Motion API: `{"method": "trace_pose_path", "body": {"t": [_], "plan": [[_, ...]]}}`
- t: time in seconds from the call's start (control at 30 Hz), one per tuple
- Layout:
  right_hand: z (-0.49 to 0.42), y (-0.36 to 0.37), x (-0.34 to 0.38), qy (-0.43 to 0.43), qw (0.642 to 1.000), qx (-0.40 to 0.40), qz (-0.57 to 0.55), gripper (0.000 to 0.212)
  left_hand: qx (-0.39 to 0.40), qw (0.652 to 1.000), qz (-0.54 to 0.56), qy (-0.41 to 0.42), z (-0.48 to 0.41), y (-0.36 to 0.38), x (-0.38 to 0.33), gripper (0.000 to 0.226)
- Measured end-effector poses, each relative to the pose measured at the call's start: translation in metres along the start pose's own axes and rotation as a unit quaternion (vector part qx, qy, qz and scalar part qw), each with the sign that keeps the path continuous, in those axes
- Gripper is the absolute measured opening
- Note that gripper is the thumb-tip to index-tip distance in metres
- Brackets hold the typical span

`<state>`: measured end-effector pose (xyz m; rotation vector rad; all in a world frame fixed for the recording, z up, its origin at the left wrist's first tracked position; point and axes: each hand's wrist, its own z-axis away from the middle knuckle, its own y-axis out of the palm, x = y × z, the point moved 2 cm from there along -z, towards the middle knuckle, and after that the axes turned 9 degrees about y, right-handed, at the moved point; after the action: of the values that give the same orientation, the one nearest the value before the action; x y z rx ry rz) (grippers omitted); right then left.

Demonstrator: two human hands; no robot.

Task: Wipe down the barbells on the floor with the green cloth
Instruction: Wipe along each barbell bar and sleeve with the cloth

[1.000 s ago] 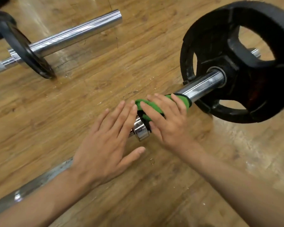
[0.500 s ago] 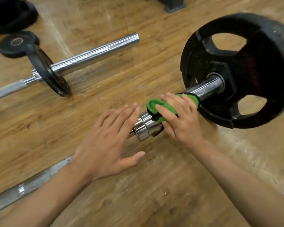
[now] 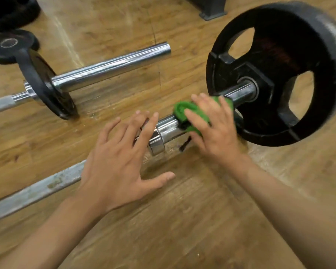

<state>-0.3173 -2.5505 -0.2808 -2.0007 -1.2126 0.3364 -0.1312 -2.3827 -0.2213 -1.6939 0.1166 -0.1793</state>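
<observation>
Wood floor (image 3: 182,220); green cloth (image 3: 182,110) over barbell (image 3: 168,129), half hidden under gripping right fingers (image 3: 198,122); left fingers (image 3: 145,131) splayed.

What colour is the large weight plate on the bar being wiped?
The large weight plate is black, its outer rim worn greyish; seen in the head view.

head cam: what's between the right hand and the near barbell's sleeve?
The green cloth, draped over the barbell sleeve and pressed under the right hand. Shown in the head view.
</observation>
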Motion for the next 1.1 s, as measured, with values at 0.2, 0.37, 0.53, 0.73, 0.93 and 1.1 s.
{"method": "trace_pose_path", "body": {"t": [0.2, 0.37, 0.53, 0.73, 0.93, 1.1], "plan": [[-0.028, 0.024, -0.001, 0.330, 0.930, -0.143, -0.082, 0.048, -0.011, 0.999, 0.030, -0.020, -0.014, 0.001, 0.022, 0.106], [-0.022, 0.052, 0.065, 0.079, 0.994, -0.056, -0.049, 0.039, -0.025, 0.999, 0.019, -0.017, -0.022, 0.004, 0.037, 0.108], [-0.033, 0.044, -0.028, 0.117, 0.988, -0.101, -0.006, 0.047, -0.029, 0.998, 0.040, -0.025, -0.026, 0.005, 0.049, 0.108], [-0.056, 0.055, 0.028, 0.294, 0.944, -0.132, -0.075, 0.047, -0.031, 0.998, 0.047, -0.031, -0.031, 0.004, 0.056, 0.109], [-0.043, 0.047, 0.001, -0.012, 1.000, -0.026, 0.005, 0.043, -0.027, 0.997, 0.065, -0.032, -0.029, 0.001, 0.053, 0.112], [-0.053, 0.026, -0.022, 0.306, 0.947, -0.095, -0.031, 0.042, -0.016, 0.997, 0.068, -0.023, -0.024, -0.001, 0.044, 0.115]]}}
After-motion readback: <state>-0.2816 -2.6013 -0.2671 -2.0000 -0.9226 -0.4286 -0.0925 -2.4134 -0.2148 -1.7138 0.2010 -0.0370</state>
